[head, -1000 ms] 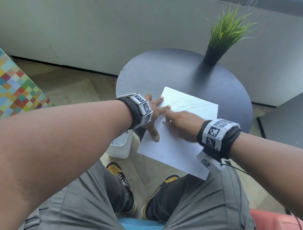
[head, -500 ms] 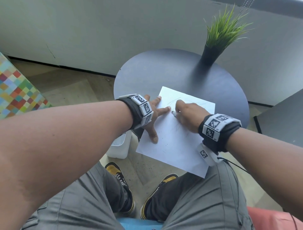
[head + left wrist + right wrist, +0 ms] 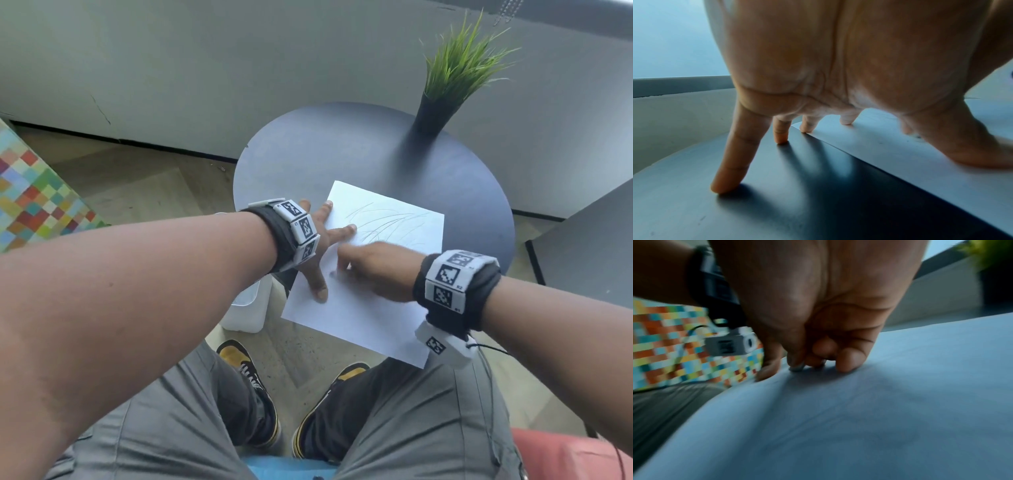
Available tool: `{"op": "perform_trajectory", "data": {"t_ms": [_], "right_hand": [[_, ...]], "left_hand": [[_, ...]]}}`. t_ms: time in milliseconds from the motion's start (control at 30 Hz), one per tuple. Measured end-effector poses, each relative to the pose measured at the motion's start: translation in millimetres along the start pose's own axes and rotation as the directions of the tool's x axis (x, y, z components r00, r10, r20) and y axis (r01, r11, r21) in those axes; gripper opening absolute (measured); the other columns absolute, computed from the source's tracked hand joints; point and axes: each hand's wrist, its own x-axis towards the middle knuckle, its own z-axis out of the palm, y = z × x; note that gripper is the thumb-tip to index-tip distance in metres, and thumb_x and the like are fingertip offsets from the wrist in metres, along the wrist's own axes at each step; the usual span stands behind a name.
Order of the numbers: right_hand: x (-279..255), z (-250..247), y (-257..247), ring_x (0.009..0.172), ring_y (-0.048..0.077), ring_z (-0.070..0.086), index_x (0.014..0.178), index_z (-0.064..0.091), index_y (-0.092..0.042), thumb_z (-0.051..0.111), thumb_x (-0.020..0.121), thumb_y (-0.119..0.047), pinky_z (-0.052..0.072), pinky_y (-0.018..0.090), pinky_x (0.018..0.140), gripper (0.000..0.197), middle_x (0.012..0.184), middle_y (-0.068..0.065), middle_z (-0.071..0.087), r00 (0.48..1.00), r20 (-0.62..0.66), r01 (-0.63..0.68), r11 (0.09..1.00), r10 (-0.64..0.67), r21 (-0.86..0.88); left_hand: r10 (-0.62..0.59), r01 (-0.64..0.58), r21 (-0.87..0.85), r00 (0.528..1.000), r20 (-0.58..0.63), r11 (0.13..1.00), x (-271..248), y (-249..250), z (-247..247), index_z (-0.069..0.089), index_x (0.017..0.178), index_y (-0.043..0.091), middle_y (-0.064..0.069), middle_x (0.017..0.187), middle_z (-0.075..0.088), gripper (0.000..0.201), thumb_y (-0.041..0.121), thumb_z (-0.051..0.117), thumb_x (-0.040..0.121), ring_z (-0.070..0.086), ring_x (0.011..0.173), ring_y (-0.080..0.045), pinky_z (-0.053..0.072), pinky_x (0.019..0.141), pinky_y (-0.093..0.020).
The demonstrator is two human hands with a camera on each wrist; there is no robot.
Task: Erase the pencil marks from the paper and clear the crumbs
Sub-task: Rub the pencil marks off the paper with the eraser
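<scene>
A white sheet of paper [image 3: 359, 318] lies on the round dark table [image 3: 342, 147], its near corner hanging over the edge. Faint pencil marks [image 3: 390, 222] cross its far half. My left hand [image 3: 322, 250] lies spread flat, thumb and two fingers pressing the paper's left edge and the other fingers [image 3: 731, 162] on the table [image 3: 777, 203]. My right hand [image 3: 363, 267] is curled, pinching a small grey eraser [image 3: 797, 368] whose tip touches the paper [image 3: 859, 418] next to my left thumb. Most of the eraser is hidden by the fingers.
A potted grass plant [image 3: 459, 68] stands at the table's far right. A white bin [image 3: 246, 308] sits on the floor under the table's left edge. A multicoloured checked surface [image 3: 30, 198] is at the far left, and a dark panel [image 3: 589, 246] at the right.
My right hand pushed the eraser away across the marks, then drew back toward me and left, beside the left thumb. The left hand stayed pressed on the paper.
</scene>
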Motion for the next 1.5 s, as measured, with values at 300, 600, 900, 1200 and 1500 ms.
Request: {"op": "perform_trajectory", "data": {"t_ms": [300,600,900,1200,1500], "right_hand": [[-5.0,0.8,1.6,0.086,0.027,0.054,0.111,0.047,-0.016,0.045,0.098,-0.024,0.046,0.035,0.073,0.016,0.103,0.008,0.064,1.000,0.007,0.006,1.000,-0.006,-0.026],[-17.0,8.1,-11.4,0.087,0.029,0.054,0.110,0.044,-0.015,0.044,0.096,-0.017,0.046,0.038,0.072,0.014,0.101,0.009,0.062,0.997,0.054,0.055,0.998,-0.054,-0.021],[-18.9,12.3,-7.3,0.080,0.027,0.050,0.106,0.040,-0.014,0.041,0.099,-0.022,0.035,0.031,0.064,0.011,0.093,0.008,0.057,1.000,-0.004,0.018,0.998,-0.019,-0.067],[-20.9,15.4,-14.6,0.078,0.026,0.048,0.104,0.040,-0.013,0.038,0.102,-0.030,0.034,0.032,0.065,0.017,0.088,0.006,0.054,0.999,-0.033,0.012,1.000,-0.013,-0.017],[-17.5,17.4,-18.2,0.081,0.030,0.052,0.104,0.036,-0.016,0.043,0.096,-0.013,0.040,0.035,0.066,0.011,0.092,0.007,0.056,1.000,-0.017,-0.006,1.000,0.006,-0.030]], "left_hand": [[-0.011,0.011,0.011,1.000,-0.004,1.000,1.1,1.4,1.3,-0.016,0.147,0.054,-0.007,0.163,-0.017,0.143,0.088,0.072,0.040,0.008,0.142,-0.048,0.029,0.109,-0.065],[-0.015,0.014,0.013,1.000,0.018,1.000,-1.3,5.1,-3.6,-0.016,0.145,0.058,-0.010,0.163,-0.019,0.141,0.086,0.074,0.040,0.006,0.143,-0.050,0.029,0.109,-0.066],[-0.023,0.023,0.028,1.000,0.017,0.999,0.0,6.2,-2.4,-0.019,0.145,0.056,-0.011,0.162,-0.021,0.144,0.088,0.073,0.039,0.006,0.143,-0.051,0.028,0.110,-0.065],[-0.023,0.022,0.027,1.000,0.008,0.999,-0.3,5.9,-1.1,-0.019,0.144,0.057,-0.012,0.162,-0.020,0.144,0.089,0.072,0.037,0.006,0.143,-0.051,0.027,0.111,-0.065],[-0.028,0.028,0.025,1.000,0.012,0.999,-1.1,6.1,-0.9,-0.020,0.144,0.057,-0.012,0.162,-0.022,0.143,0.089,0.072,0.040,0.003,0.144,-0.052,0.025,0.112,-0.066]]}}
